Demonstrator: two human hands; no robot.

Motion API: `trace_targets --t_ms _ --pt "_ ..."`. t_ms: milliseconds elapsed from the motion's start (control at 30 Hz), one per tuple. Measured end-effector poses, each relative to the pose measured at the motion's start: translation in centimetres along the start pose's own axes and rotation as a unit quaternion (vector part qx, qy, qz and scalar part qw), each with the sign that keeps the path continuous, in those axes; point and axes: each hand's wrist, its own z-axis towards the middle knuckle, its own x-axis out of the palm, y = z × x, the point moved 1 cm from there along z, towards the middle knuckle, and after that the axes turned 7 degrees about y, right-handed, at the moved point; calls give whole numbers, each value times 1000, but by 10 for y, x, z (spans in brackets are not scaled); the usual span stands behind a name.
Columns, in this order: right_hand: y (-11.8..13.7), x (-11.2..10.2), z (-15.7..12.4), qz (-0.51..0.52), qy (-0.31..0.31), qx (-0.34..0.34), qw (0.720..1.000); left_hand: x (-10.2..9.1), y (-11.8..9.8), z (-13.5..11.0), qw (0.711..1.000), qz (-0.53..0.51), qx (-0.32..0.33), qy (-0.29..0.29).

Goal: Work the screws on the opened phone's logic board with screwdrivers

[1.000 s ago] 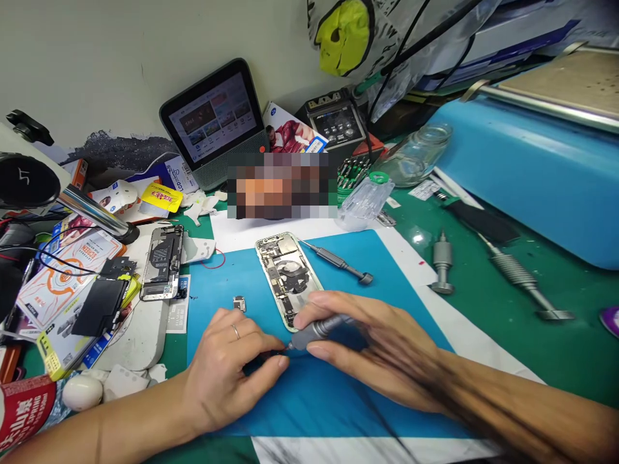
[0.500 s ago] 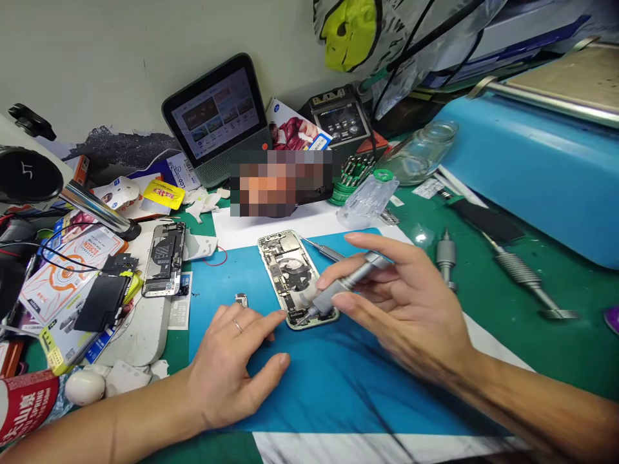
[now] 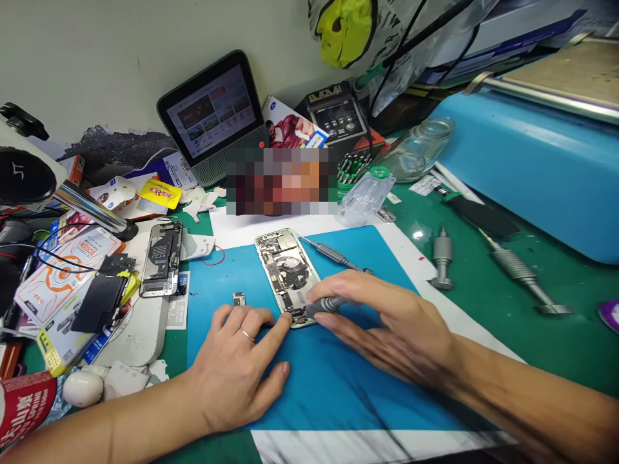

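Observation:
An opened phone (image 3: 296, 274) lies on the blue mat (image 3: 227, 258), its inner parts facing up. My right hand (image 3: 387, 316) pinches a grey screwdriver (image 3: 326, 305) between thumb and fingers, its tip low over the phone's bottom end. Whether the tip touches a screw I cannot tell. My left hand (image 3: 239, 367) holds nothing; its index fingertip rests on the phone's lower left corner, with thumb apart and the other fingers bent. A small metal part (image 3: 238, 298) lies just beyond the left knuckles. Another slim screwdriver (image 3: 333, 253) lies by the phone's right edge.
More screwdrivers (image 3: 442, 258) stand and lie at the right, near a glass jar (image 3: 418, 151). A phone screen assembly (image 3: 163, 258) lies at the left among boxes (image 3: 68, 270). A smart display (image 3: 213, 116) stands at the back, beside a green bit holder (image 3: 353, 171).
My right hand has tilted the screwdriver lower and turned over it, so its handle is now mostly hidden. My left hand stays at the phone's corner. The whole view has shifted slightly.

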Motion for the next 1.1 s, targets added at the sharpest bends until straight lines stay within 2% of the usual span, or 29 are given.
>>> trace_targets --t_ms 100,200,400,667,967,1100 --pt "0 2 0 3 21 16 1000 -1 0 0 1000 2 0 -1" --pt "-3 4 -3 13 18 10 1000 -1 -1 0 1000 3 -6 -3" --pt "-5 7 -6 2 -2 -44 999 0 -1 0 1000 -3 -5 3" --pt "-4 6 -2 -33 6 -75 997 2 0 -1 1000 -15 -7 13" --pt "5 4 5 -67 40 -155 985 1 0 -1 1000 -15 -9 16" --pt "1 7 2 -87 36 -157 983 1 0 -1 1000 -15 -10 17"
